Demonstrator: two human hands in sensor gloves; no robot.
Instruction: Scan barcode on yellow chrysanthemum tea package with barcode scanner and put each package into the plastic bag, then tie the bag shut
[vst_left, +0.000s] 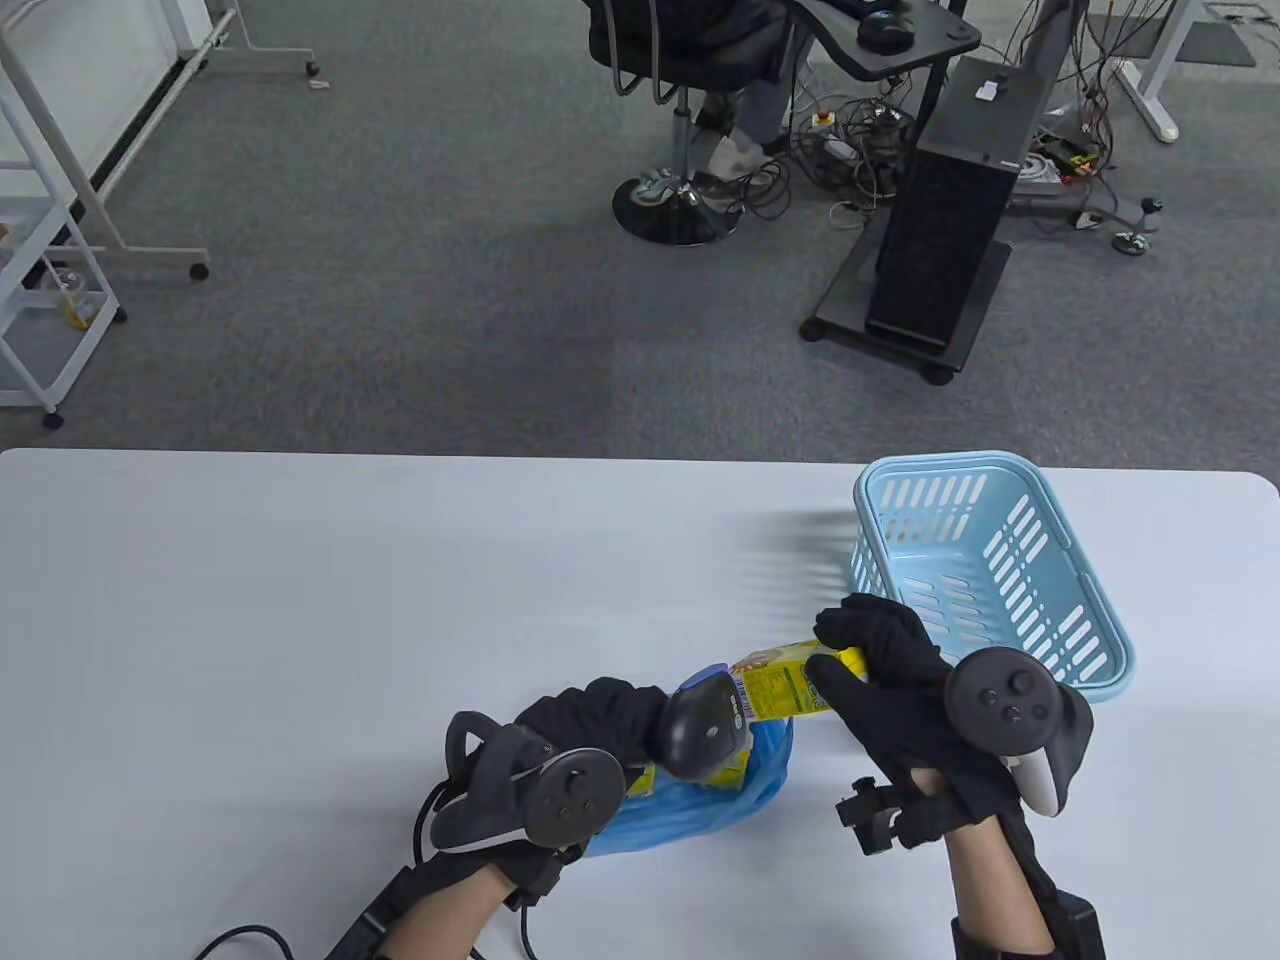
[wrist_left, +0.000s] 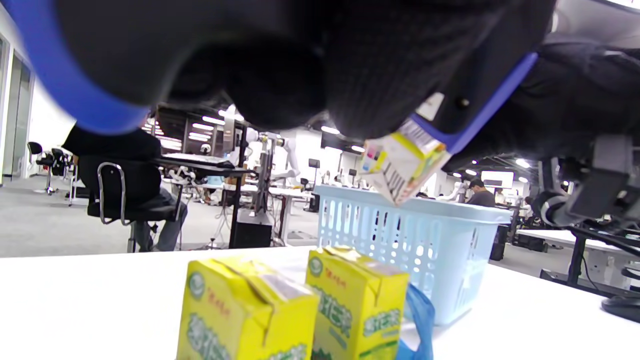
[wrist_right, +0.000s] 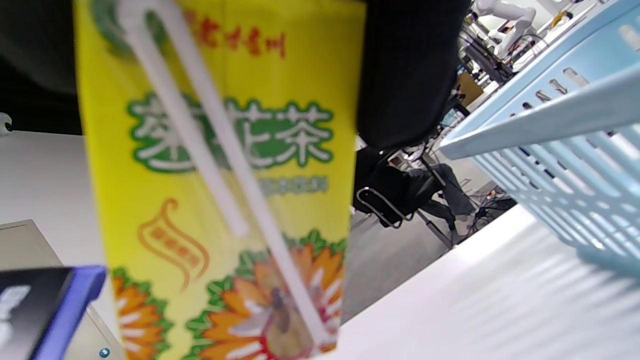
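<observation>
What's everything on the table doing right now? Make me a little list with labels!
Right hand: grips a yellow tea package, held above the table
Left hand: grips the barcode scanner, its nose at the package's barcode end
Blue plastic bag: lies under the scanner
Other tea packages: two stand by the bag
Light blue basket: right side of the white table, nothing seen inside

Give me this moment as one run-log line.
phase: scanning | left hand: holds barcode scanner at package | right hand: grips tea package | blue plastic bag: untied | basket: empty
</observation>
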